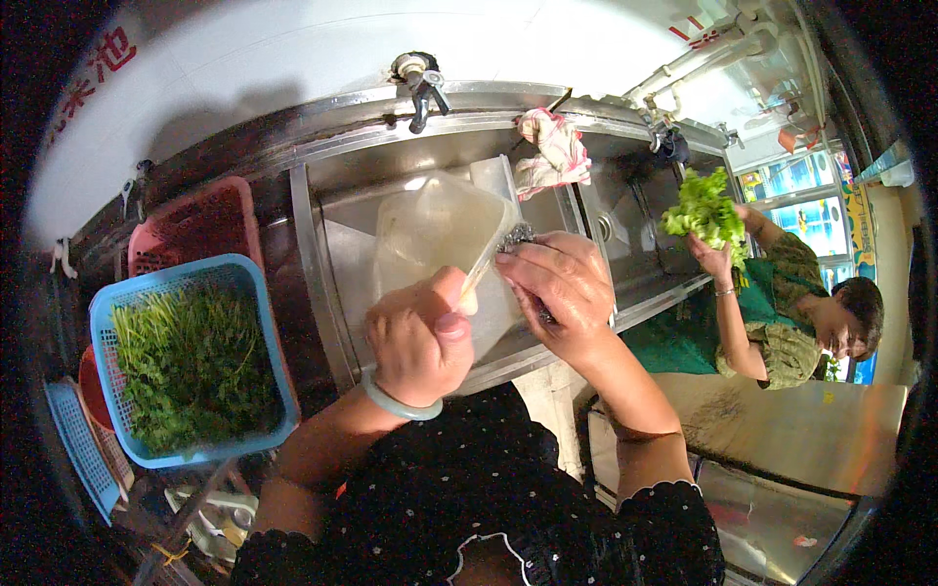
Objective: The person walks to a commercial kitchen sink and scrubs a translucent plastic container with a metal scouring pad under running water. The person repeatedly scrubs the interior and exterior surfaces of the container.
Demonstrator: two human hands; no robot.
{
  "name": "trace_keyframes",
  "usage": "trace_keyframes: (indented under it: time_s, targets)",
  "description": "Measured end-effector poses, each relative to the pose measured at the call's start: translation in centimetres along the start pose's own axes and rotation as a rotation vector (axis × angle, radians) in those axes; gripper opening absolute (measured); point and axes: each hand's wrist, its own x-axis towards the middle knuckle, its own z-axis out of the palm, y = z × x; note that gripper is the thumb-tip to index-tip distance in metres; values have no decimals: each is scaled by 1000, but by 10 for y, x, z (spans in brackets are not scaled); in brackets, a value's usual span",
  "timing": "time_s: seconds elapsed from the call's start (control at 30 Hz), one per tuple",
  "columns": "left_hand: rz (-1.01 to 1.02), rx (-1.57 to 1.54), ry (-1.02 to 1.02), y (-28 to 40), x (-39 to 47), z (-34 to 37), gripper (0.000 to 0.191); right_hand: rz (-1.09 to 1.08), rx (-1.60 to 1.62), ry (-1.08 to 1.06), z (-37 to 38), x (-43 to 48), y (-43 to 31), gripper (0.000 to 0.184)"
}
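Note:
My left hand [425,337], with a pale bangle at its wrist, grips the near corner of a translucent, yellowish plastic container [440,227]. The container is tilted over a stainless steel sink basin [344,256]. In my right hand [560,289] is a steel wool scourer [519,234], pressed at or close to the container's right edge. Part of the scourer is hidden under my fingers. Whatever lies beneath the container in the basin is mostly covered by it.
A tap [421,91] juts from the wall behind the sink. A checked cloth [553,154] hangs over the basin divider. Leafy herbs fill a blue plastic basket [249,275] at left, near a pink basket [194,220]. At right, a co-worker [777,308] holds lettuce [707,212] beside another basin.

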Motion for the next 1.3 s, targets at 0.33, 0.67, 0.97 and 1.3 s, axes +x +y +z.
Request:
trace_keyframes:
  time_s: [0.33, 0.67, 0.97, 1.3]
  targets:
    - [-71, 67, -40, -4, 0, 0, 78, -60, 62, -6, 6, 6, 14, 32]
    - [23, 182, -207, -7, 5, -6, 50, -239, -102, -543, -20, 25, 29, 27]
    - [-68, -164, -6, -25, -7, -14, 41, 378, 423, 113, 13, 7, 44, 23]
    - [222, -149, 176, -14, -1, -10, 42, 113, 251, -22, 19, 8, 16, 22]
